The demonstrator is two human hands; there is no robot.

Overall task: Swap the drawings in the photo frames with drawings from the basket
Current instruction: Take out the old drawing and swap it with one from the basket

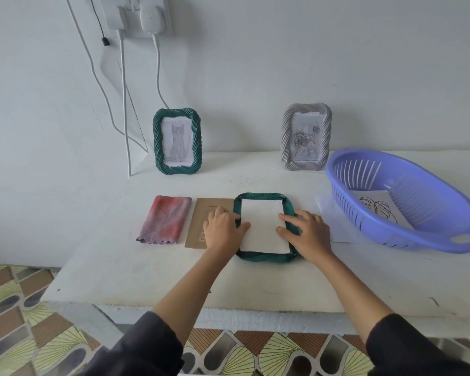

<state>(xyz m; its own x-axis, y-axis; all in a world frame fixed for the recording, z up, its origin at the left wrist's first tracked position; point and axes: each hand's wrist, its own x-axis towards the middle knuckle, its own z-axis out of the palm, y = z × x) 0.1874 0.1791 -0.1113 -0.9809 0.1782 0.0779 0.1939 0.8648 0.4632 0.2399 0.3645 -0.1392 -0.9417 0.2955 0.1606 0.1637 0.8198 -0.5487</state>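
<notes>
Cloth (164, 219) left of backing board (201, 218); face-down frame (265, 257) right; basket (402, 202) far right.

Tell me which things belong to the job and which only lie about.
Job: green frame lying flat, white sheet in it, brown backing board, cat frame, grey rose frame, purple basket, leaf drawing.
Lying about: pink cloth, wall chargers.

A single head-worn, wide-angle view looks forward and down from the worktop's (174, 283) near edge, close, facing the wall (310, 63).
</notes>
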